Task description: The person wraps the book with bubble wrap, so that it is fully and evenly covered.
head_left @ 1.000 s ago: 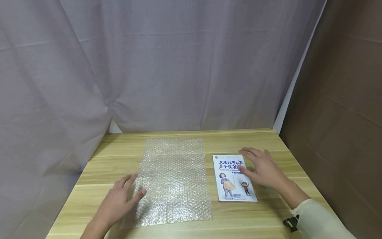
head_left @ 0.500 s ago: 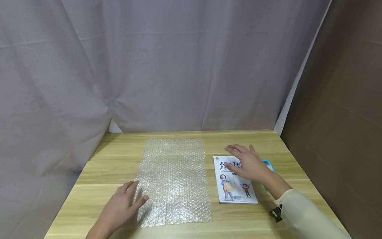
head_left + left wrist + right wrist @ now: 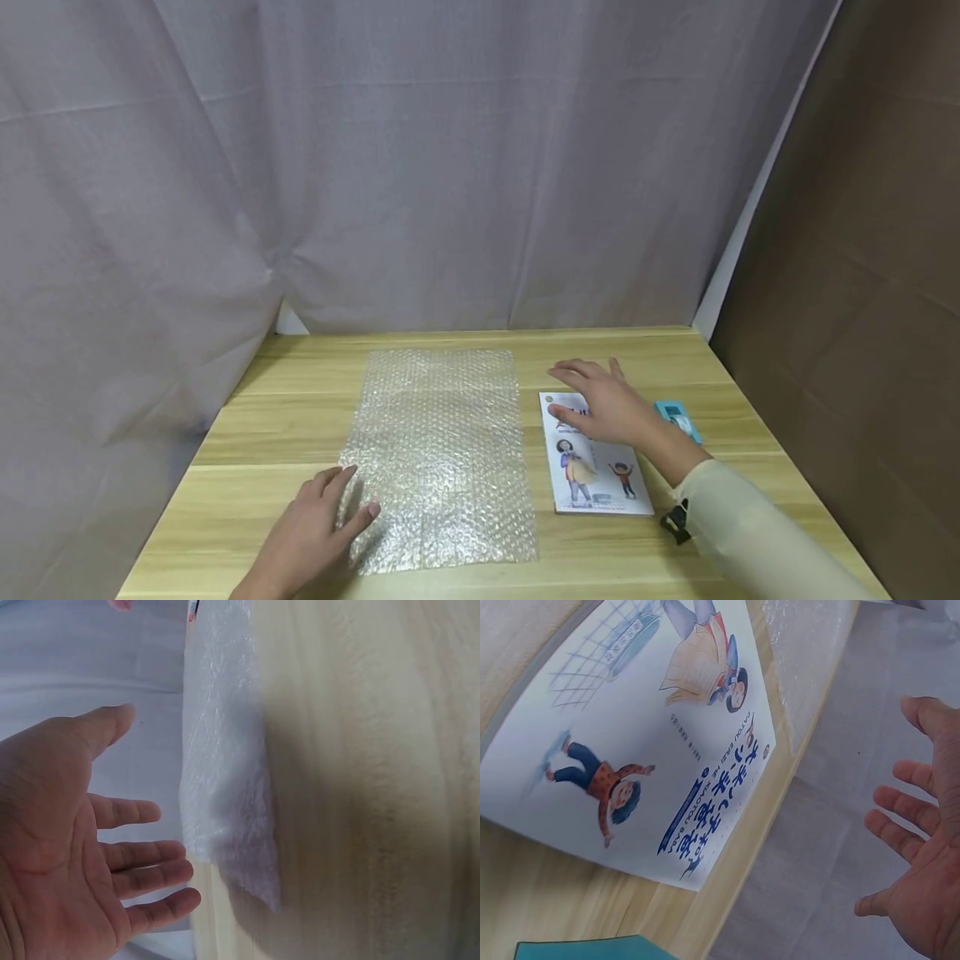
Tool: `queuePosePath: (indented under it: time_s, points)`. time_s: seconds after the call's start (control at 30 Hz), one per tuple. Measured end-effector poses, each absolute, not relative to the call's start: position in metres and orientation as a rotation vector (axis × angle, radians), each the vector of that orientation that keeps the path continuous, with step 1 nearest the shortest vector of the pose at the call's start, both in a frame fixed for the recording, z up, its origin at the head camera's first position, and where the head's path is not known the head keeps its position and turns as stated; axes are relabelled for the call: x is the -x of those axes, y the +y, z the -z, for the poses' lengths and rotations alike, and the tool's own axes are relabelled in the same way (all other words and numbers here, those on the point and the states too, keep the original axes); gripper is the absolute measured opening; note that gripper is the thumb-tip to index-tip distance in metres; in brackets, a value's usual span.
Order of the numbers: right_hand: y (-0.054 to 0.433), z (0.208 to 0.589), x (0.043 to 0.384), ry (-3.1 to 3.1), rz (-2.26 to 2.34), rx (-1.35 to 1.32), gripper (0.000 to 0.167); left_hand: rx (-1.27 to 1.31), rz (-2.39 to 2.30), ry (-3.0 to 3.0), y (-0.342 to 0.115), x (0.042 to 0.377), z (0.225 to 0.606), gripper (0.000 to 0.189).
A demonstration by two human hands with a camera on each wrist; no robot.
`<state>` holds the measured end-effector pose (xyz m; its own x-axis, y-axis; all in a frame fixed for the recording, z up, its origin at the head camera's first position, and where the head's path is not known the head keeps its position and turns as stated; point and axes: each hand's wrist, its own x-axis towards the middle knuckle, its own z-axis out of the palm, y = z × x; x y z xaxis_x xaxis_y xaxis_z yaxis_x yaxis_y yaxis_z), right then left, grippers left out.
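A sheet of clear bubble wrap lies flat on the wooden table, left of a white picture book. Over the wrap's near left edge hovers my left hand, fingers spread and holding nothing. The left wrist view shows its palm and loose fingers beside the bubble wrap. Above the upper part of the book is my right hand, covering some of the title in the head view. In the right wrist view, that hand's fingers are apart and nothing is in them, with the book cover below.
A small turquoise object lies right of the book, partly behind the right forearm. The wooden table ends at a grey curtain at the back. A brown cloth hangs along the right side.
My right hand has moved left over the book, bringing the turquoise object into sight. My left hand has shifted slightly nearer and to the right. Wrap and book stay in place.
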<state>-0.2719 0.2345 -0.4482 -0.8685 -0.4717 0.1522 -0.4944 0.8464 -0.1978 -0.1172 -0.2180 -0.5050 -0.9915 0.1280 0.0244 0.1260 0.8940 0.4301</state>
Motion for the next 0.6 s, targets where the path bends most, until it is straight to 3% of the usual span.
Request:
queuePosePath:
  time_s: [0.6]
  points:
    - [0.214, 0.454, 0.285, -2.934, -0.331, -0.878, 0.067, -0.203, -0.681, 3.05, -0.214, 0.11, 0.52, 0.079]
